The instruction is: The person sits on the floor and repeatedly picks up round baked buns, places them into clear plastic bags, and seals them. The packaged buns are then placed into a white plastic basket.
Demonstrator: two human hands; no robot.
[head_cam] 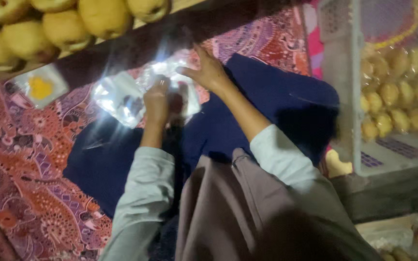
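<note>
Left hand fingers clenched on clear plastic bags, right hand fingers released, spread above.

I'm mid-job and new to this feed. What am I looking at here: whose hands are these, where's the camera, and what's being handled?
No machine here: a person works with bare hands, and one camera on their head looks down. The left hand grips the clear plastic bags; the right hand rests open on them. The bags lie on a dark blue cloth over a red patterned fabric. Yellow fruits sit on a ledge above, and a pale crate of more stands at the right. The picture is blurred, so the bags' contents cannot be told.
</note>
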